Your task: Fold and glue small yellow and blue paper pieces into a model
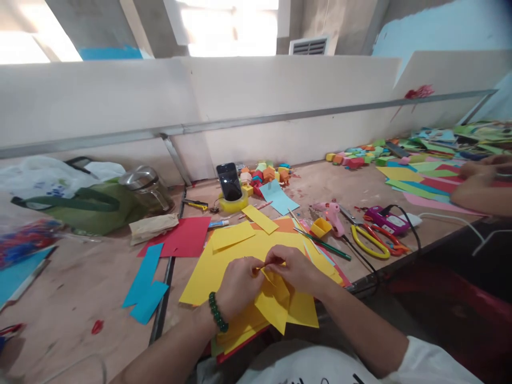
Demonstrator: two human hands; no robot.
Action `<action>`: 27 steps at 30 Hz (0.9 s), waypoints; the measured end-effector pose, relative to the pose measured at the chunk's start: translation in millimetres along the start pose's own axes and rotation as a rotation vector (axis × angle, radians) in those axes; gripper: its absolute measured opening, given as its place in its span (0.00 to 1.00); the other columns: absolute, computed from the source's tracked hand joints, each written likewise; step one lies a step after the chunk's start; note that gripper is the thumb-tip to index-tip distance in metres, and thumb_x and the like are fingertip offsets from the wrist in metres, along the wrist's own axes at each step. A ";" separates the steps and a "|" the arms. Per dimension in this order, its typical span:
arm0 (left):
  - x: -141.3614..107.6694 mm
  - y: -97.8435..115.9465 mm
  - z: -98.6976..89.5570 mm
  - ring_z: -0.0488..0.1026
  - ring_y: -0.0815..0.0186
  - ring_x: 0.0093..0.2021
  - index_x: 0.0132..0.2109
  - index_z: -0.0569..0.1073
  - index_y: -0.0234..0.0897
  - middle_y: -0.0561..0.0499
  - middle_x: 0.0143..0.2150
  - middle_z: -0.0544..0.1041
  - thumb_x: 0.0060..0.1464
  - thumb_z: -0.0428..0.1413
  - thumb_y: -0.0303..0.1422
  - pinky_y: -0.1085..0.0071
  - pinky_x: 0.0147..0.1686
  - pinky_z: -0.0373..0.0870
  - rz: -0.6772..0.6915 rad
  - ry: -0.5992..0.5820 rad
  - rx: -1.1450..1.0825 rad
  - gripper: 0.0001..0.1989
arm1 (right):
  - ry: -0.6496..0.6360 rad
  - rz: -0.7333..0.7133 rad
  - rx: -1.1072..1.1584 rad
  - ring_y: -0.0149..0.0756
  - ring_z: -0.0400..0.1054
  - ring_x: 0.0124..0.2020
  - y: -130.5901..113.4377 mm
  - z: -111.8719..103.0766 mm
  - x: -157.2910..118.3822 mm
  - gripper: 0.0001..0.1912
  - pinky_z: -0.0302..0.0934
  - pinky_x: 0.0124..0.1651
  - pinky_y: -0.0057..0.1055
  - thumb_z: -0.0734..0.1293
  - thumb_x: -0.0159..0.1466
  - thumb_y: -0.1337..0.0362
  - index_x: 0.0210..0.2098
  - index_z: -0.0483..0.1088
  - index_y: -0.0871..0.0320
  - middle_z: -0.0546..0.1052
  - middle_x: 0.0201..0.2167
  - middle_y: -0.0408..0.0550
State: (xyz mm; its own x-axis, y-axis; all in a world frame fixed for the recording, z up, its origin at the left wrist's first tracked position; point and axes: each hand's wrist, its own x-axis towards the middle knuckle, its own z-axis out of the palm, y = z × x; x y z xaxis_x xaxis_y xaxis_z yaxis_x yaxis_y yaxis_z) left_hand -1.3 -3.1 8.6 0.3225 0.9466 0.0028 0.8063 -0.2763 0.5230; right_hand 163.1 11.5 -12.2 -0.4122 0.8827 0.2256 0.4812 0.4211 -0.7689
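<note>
Both my hands meet over a stack of yellow paper at the table's front edge. My left hand (242, 278), with a green bead bracelet (217, 312) at the wrist, pinches the top of a folded yellow paper (275, 298). Fingertip to fingertip with it, my right hand (294, 266) is closed on the same piece. The folded paper's lower flaps hang open towards me. Beneath lie yellow sheets (204, 272), with loose yellow strips (260, 219) on top. A small yellow paper box (320, 228) and a green pencil (326, 245) lie to the right of my hands.
Right of the paper are a pink glue gun (333, 216), yellow-handled scissors (370, 242) and a purple device (386, 220) with cables. A phone (229, 181) stands on a tape roll (233, 202). Blue strips (144, 274) lie left. Another person's hand (486, 184) is at far right.
</note>
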 end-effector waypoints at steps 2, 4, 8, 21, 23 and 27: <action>0.4 0.1 -0.3 0.71 0.65 0.28 0.31 0.79 0.35 0.48 0.26 0.78 0.45 0.49 0.22 0.72 0.29 0.59 -0.016 -0.002 -0.021 0.13 | 0.007 -0.023 -0.034 0.32 0.70 0.31 1.1 0.6 0.0 0.09 0.62 0.33 0.26 0.64 0.56 0.78 0.29 0.71 0.58 0.76 0.28 0.42; 0.7 -0.7 -0.2 0.72 0.63 0.30 0.34 0.79 0.35 0.48 0.29 0.79 0.44 0.50 0.23 0.71 0.31 0.62 -0.035 0.015 -0.061 0.14 | 0.016 -0.045 -0.072 0.32 0.70 0.31 2.3 1.3 0.2 0.10 0.62 0.34 0.27 0.64 0.56 0.78 0.30 0.71 0.58 0.76 0.28 0.42; 1.8 -4.9 -0.9 0.73 0.60 0.41 0.43 0.74 0.36 0.46 0.41 0.78 0.44 0.52 0.26 0.68 0.38 0.67 -0.035 0.025 -0.295 0.17 | 0.066 -0.090 -0.095 0.33 0.71 0.32 5.1 2.4 0.0 0.09 0.63 0.36 0.28 0.64 0.57 0.78 0.32 0.71 0.58 0.76 0.30 0.44; 2.4 -14.5 7.7 0.43 0.56 0.70 0.67 0.54 0.38 0.50 0.71 0.51 0.42 0.55 0.27 0.62 0.67 0.43 -0.078 -0.283 -0.903 0.43 | 0.177 -0.246 -0.287 0.32 0.70 0.32 5.8 -5.3 -7.9 0.06 0.62 0.35 0.26 0.64 0.64 0.67 0.34 0.73 0.56 0.76 0.31 0.46; 2.0 -15.6 10.0 0.43 0.55 0.70 0.67 0.54 0.39 0.50 0.70 0.52 0.42 0.55 0.27 0.62 0.67 0.42 -0.067 -0.291 -0.911 0.43 | 0.177 -0.243 -0.343 0.32 0.70 0.32 5.3 -4.4 -9.1 0.06 0.60 0.34 0.26 0.64 0.64 0.66 0.33 0.73 0.56 0.76 0.31 0.46; 2.1 -15.8 12.0 0.44 0.55 0.70 0.67 0.55 0.38 0.51 0.70 0.54 0.40 0.53 0.26 0.61 0.68 0.43 -0.095 -0.318 -0.925 0.44 | 0.192 -0.275 -0.458 0.33 0.70 0.32 5.1 0.9 -9.6 0.09 0.57 0.33 0.27 0.61 0.64 0.70 0.31 0.71 0.58 0.76 0.29 0.47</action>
State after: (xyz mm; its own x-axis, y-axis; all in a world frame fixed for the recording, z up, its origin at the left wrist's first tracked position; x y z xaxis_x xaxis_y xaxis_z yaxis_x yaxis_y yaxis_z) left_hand -7.3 1.2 -9.9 0.5040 0.8319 -0.2322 0.1731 0.1661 0.9708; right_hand 168.8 5.0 -18.8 -0.4424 0.7318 0.5185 0.6800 0.6506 -0.3381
